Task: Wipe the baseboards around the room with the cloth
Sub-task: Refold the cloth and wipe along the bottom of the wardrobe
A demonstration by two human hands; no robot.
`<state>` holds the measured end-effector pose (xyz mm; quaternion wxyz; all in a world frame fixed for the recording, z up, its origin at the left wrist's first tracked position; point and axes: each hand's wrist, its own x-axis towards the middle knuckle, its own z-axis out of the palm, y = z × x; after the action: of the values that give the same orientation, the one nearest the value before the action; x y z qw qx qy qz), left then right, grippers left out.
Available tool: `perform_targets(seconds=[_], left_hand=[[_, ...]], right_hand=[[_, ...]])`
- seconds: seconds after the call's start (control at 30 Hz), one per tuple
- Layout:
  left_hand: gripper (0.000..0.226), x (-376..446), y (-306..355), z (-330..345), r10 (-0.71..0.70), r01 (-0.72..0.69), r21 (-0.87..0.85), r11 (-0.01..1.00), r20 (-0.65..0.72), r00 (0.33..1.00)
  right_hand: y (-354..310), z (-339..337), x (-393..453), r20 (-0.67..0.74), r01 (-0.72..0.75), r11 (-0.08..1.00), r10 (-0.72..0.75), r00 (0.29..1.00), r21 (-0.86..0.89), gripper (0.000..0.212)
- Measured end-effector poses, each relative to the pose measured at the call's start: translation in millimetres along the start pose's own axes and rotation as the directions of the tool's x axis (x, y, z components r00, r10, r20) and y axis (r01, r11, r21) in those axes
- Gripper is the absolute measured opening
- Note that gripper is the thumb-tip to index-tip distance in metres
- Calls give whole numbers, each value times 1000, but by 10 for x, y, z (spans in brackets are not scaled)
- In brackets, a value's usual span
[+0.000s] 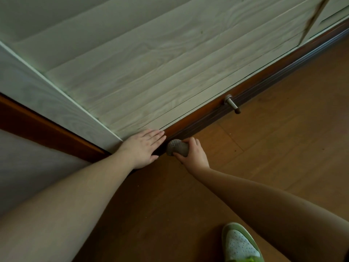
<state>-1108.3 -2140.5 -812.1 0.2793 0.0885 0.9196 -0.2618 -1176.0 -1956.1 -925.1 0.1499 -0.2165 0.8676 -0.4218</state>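
Note:
A dark brown wooden baseboard (213, 112) runs along the foot of a pale wood-grain panelled wall, from the corner up to the far right. My right hand (193, 155) grips a bunched grey cloth (177, 147) and holds it against the baseboard close to the corner. My left hand (143, 146) lies flat with fingers spread on the bottom of the wall panel, just left of the cloth. A second stretch of baseboard (47, 129) runs off to the left of the corner.
A metal door stop (233, 104) juts out from the baseboard over the floor, right of my hands. The floor (264, 167) is brown wood planks. A green and white shoe (240, 244) is at the bottom right.

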Motion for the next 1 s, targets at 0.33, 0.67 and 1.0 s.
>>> perform_targets(seconds=[0.33,0.67,1.0], left_hand=[[71,10,-39,180,21,-19,37,999,-65,998],[66,2,23,19,23,-6,148,989,-109,994],[68,231,186,-259,-2,50,290,956,-162,987]], right_hand=[[188,-477,545,-115,-89,994,95,989,57,44],[769,-1058,562,-275,-363,929,369,888,76,54],[714,-946,-256,-59,-263,965,264,963,12,53]])
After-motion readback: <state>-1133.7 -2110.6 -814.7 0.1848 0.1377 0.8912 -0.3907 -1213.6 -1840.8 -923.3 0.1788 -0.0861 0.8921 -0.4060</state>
